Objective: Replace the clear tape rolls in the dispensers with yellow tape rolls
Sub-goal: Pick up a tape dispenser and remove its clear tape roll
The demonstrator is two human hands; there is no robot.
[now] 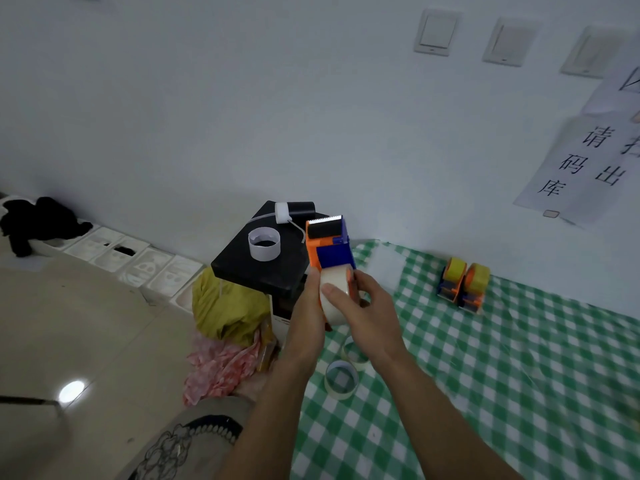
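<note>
An orange and blue tape dispenser (329,244) is held up above the table's left edge, its toothed blade pointing up. A clear tape roll (334,287) sits in its lower part. My left hand (306,317) grips the dispenser from the left side. My right hand (367,306) holds the clear roll, thumb across its front face. Two more dispensers (464,284) loaded with yellow tape rolls stand side by side on the green checked cloth (502,375) near the wall. Two clear tape rolls (342,379) lie on the cloth below my hands.
A black box (263,265) left of the table carries a white paper ring (264,243) and a black and white cylinder (294,212). Yellow and pink bags (225,317) are piled under it. White trays line the wall at left. Paper signs hang on the wall at right.
</note>
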